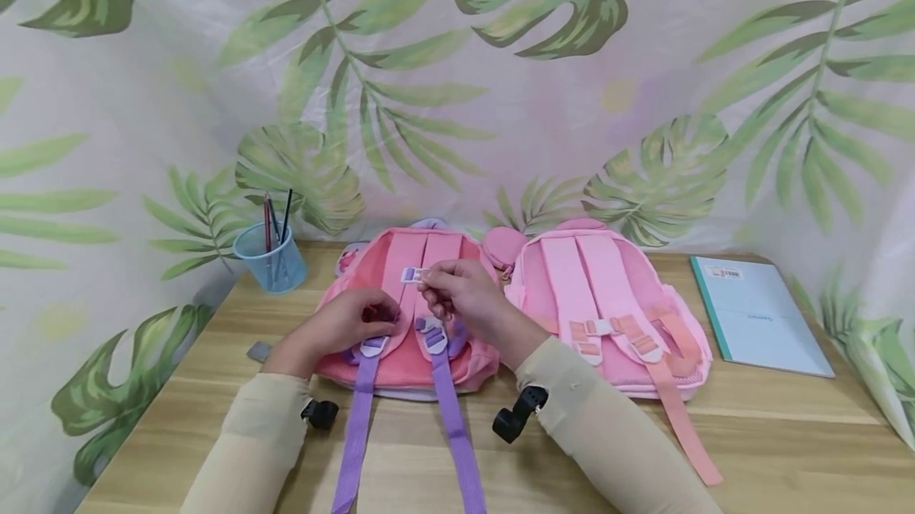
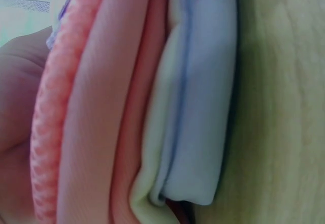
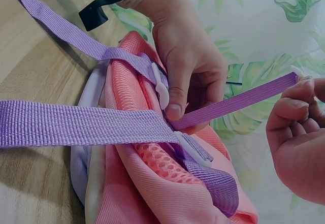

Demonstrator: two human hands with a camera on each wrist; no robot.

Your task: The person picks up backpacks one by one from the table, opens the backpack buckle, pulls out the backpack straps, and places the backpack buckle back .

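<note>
A coral-pink backpack (image 1: 368, 272) lies with its shoulder straps facing up. My right hand (image 1: 461, 291) pinches a small white plastic buckle (image 1: 411, 275) raised above it. From that buckle a narrow purple strap (image 3: 238, 100) runs taut down to my left hand (image 3: 190, 56) in the right wrist view. There the left thumb and curled fingers grip the strap's lower end, beside a white adjuster (image 3: 161, 92). Two purple webbing tails (image 1: 457, 434) hang from the adjusters toward the front. The left wrist view mostly shows the bag's layered side (image 2: 101, 107).
A light pink backpack (image 1: 529, 268) with orange straps lies to the right, beside a blue notebook (image 1: 768, 319). A blue mesh pen cup (image 1: 272, 268) stands at the back left. A small grey piece (image 1: 259, 351) is on the wooden table (image 1: 572, 450). Leaf-print cloth hangs behind.
</note>
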